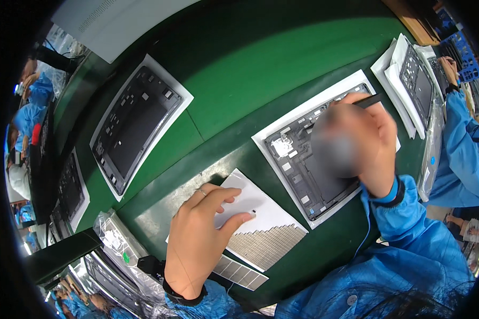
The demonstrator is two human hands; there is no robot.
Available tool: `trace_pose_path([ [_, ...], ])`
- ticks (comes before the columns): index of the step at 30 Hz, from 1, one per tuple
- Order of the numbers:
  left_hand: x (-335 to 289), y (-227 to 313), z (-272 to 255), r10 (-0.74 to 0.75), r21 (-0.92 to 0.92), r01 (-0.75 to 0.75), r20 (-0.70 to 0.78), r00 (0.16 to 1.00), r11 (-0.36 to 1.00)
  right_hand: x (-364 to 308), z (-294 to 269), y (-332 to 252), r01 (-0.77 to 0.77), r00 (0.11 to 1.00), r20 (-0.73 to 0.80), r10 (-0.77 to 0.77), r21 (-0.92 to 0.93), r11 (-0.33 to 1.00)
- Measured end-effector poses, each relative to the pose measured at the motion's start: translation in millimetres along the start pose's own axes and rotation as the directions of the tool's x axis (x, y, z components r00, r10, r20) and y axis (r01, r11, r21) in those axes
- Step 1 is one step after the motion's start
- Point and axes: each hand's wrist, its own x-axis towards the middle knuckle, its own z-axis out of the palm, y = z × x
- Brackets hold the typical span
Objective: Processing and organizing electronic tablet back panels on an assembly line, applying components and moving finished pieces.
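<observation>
My right hand (375, 141) grips a slim black tool (368, 101) over a dark tablet-shaped housing (298, 178). A blur covers part of this hand and the housing's middle, so the tool's exact kind cannot be told. The housing lies on white paper (324, 220) and carries small white and silver patches. My left hand (199, 228), with a ring, rests at a white sheet (261, 204), its thumb and fingers apart. Rows of small grey-beige pieces (271, 245) cover the sheet's lower part. One tiny black piece (254, 211) lies by the thumb tip.
Another dark housing (133, 125) on paper lies at the left of the green table (239, 69). At the right, a stack of housings and paper (410, 85) stands near a co-worker's blue sleeve (460, 151). A gridded strip (239, 272) lies below the sheet. Clear-wrapped items (122, 247) sit lower left.
</observation>
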Motion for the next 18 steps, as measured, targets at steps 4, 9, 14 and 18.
trace_pose_path([
  [4, 15, 13, 18, 0.174, 0.020, -0.174, -0.181, 0.968, 0.985, 19, -36, 13, 0.016, 0.998, -0.061, -0.025, -0.142, 0.990],
  [9, 38, 56, 64, 0.367, 0.230, -0.354, -0.013, 0.930, 0.906, 19, -34, 37, -0.119, 0.991, -0.072, 0.112, -0.112, 0.987],
  [14, 51, 75, 101, 0.359, 0.498, -0.312, 0.000, 0.933, 0.809, 16, -26, 35, -0.123, 0.988, -0.103, 0.116, -0.061, 0.991],
  [18, 52, 76, 112, 0.335, 0.490, -0.292, 0.000, 0.942, 0.822, 17, -24, 39, -0.084, 0.989, -0.129, 0.068, -0.123, 0.989],
])
